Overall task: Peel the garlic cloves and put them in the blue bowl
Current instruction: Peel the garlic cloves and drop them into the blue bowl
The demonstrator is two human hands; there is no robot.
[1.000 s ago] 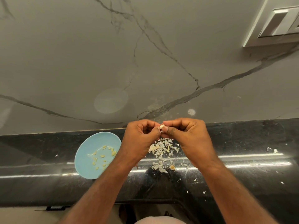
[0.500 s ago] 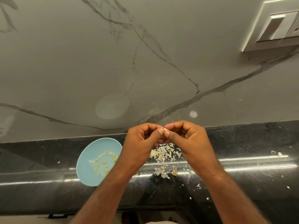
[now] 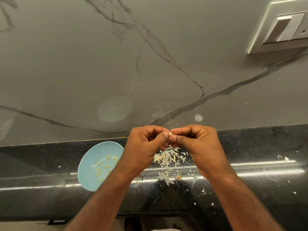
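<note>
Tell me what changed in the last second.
Nothing clearly moved. The left hand and right hand still pinch the clove between them above the peels; nothing was taken hold of or let go. The bowl and peels stayed put.

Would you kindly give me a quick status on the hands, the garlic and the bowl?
Left hand and right hand both pinching one clove above the peel pile. Bowl left of hands, holds peeled cloves. Nothing blocking.

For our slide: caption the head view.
Left hand and right hand pinch garlic clove above peel scraps, beside blue bowl.
</note>
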